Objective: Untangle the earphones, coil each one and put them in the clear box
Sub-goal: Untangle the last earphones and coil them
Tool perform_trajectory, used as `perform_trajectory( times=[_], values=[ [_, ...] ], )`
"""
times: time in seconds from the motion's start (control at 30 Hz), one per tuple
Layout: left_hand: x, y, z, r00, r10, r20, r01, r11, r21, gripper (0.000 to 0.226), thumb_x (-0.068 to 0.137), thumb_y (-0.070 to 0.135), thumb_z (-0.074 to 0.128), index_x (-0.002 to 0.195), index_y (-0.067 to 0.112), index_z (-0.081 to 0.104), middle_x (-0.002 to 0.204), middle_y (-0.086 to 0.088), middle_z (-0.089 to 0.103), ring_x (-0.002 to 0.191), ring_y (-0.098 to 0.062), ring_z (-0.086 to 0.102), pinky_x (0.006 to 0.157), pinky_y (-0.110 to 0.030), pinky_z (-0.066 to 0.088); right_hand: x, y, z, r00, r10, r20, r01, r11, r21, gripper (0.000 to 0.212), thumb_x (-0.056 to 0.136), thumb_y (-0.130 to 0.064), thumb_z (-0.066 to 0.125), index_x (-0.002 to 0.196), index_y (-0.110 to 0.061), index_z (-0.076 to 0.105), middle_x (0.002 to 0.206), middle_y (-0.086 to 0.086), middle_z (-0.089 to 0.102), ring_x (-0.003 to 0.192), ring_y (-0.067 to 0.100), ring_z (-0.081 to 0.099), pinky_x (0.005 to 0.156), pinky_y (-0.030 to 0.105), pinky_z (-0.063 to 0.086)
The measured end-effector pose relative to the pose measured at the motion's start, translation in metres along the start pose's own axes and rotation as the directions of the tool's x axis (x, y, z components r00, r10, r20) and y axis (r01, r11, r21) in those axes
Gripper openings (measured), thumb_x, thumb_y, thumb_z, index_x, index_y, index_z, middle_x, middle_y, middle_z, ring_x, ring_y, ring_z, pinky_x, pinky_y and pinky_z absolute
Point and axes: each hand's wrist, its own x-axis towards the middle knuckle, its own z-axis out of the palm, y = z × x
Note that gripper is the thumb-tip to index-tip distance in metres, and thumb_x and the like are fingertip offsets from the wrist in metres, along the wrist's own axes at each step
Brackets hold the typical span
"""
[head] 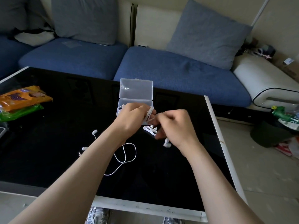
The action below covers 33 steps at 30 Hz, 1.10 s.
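Black glass tops the white-framed coffee table (48, 135) before us, and the white earphones (149, 130) sit at its middle, just in front of the clear box (135, 92). Part of the cable is bunched between our two hands, with two earbuds showing in the bunch. A loose loop of cable (129, 152) trails back across the glass and under our left forearm, and two more white ends (94, 131) lie on the table to the left of that forearm. Another earbud (166, 143) rests on the table below our right wrist.

The box stands open, its lid upright behind the base. Something white shows inside the base, partly hidden by our left hand (132, 117). That hand is curled, gripping turns of cable wound across its fingers, right at the box's front wall. Our right hand (176, 126) is just beside it, fingers curled in, thumb and forefinger pinching a strand that runs to the left hand.

At the far left edge of the table an orange snack packet (24, 97) lies on a green one (21, 113). Beyond the table runs a blue sofa (161, 73) with grey-blue cushions (208, 34). A green bottle (279, 112) sits among clutter on the floor at right.
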Motion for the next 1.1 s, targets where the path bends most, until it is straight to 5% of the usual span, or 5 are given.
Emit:
perform_trajectory(
  times=[0.27, 0.43, 0.67, 0.97, 1.1],
  values=[
    [-0.010, 0.013, 0.006, 0.940, -0.016, 0.342, 0.058, 0.992, -0.115, 0.035, 0.104, 0.014, 0.047, 0.086, 0.001, 0.075, 0.081, -0.017, 0.061, 0.082, -0.024, 0.057, 0.085, -0.037, 0.051, 0.006, 0.010, -0.012, 0.969, 0.009, -0.246, 0.011, 0.997, 0.082, 0.034, 0.096, -0.033, 0.072, 0.070, -0.012, 0.074, 0.064, 0.009, 0.071, 0.061, 0.026, 0.068, 0.057, 0.038, 0.055],
    [-0.010, 0.013, 0.007, 0.949, -0.001, 0.314, 0.085, 0.964, -0.253, 0.032, 0.110, 0.021, 0.047, 0.095, 0.001, 0.067, 0.074, -0.006, 0.055, 0.068, -0.012, 0.057, 0.057, -0.013, 0.044, 0.006, 0.009, -0.008, 0.991, 0.101, -0.088, -0.084, 0.981, 0.175, 0.042, 0.108, -0.039, 0.059, 0.082, -0.010, 0.073, 0.056, 0.005, 0.060, 0.051, 0.019, 0.062, 0.049, 0.033, 0.052],
    [-0.002, 0.009, 0.005, 0.992, -0.020, 0.122, 0.072, 0.898, -0.434, 0.026, 0.109, 0.015, 0.054, 0.118, -0.001, 0.072, 0.106, -0.013, 0.079, 0.090, -0.016, 0.073, 0.073, -0.021, 0.057, 0.003, 0.008, 0.005, 0.975, 0.186, 0.124, -0.198, 0.976, 0.094, 0.037, 0.114, -0.023, 0.040, 0.095, -0.006, 0.068, 0.076, 0.006, 0.058, 0.055, 0.022, 0.066, 0.067, 0.045, 0.067],
    [-0.002, 0.002, 0.008, 0.999, 0.041, -0.003, -0.041, 0.989, -0.141, 0.030, 0.110, 0.005, 0.044, 0.124, 0.004, 0.071, 0.116, -0.005, 0.077, 0.094, -0.008, 0.076, 0.067, -0.014, 0.056, 0.002, -0.004, 0.022, 0.917, 0.271, 0.292, -0.395, 0.709, 0.585, 0.024, 0.103, 0.005, 0.047, 0.094, 0.000, 0.069, 0.089, 0.020, 0.068, 0.073, 0.029, 0.075, 0.066, 0.033, 0.063],
    [0.000, -0.004, 0.010, 0.987, 0.125, 0.106, -0.134, 0.988, 0.082, 0.030, 0.095, -0.010, 0.042, 0.104, -0.003, 0.069, 0.077, 0.000, 0.068, 0.064, -0.015, 0.062, 0.066, -0.038, 0.058, 0.008, -0.003, 0.018, 0.939, 0.270, 0.214, -0.345, 0.755, 0.558, 0.022, 0.100, -0.001, 0.050, 0.095, -0.005, 0.071, 0.074, 0.011, 0.060, 0.060, 0.020, 0.058, 0.053, 0.026, 0.044]
  ],
)
